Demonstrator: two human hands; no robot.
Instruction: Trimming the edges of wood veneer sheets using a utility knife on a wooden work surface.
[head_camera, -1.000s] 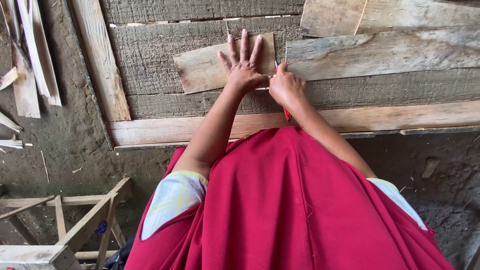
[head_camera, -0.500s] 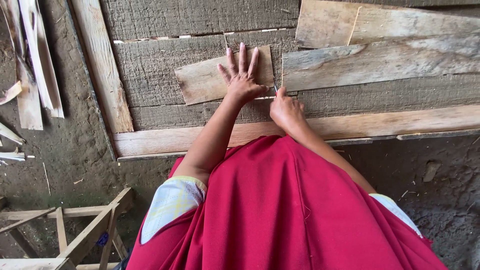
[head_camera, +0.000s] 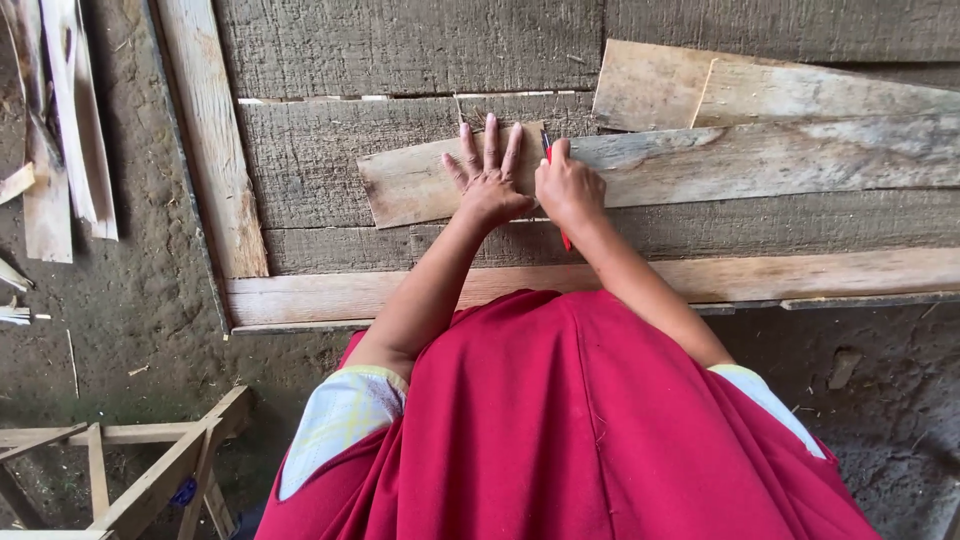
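Note:
My left hand lies flat with fingers spread on a short pale wooden board that rests on larger grey planks. My right hand sits just to its right, closed around a red pencil. The pencil's tip touches the board's right end, beside a long weathered plank that abuts it. Part of the pencil is hidden by my fist. My red garment fills the lower middle of the view.
A pale framing beam runs along the near edge of the planks, and another upright beam stands at the left. Loose wood strips lie on the dirt floor at far left. A wooden trestle stands at lower left.
My right hand has moved up along the board's right end with the pencil, from the lower edge toward the top. My left hand stays pressed on the board.

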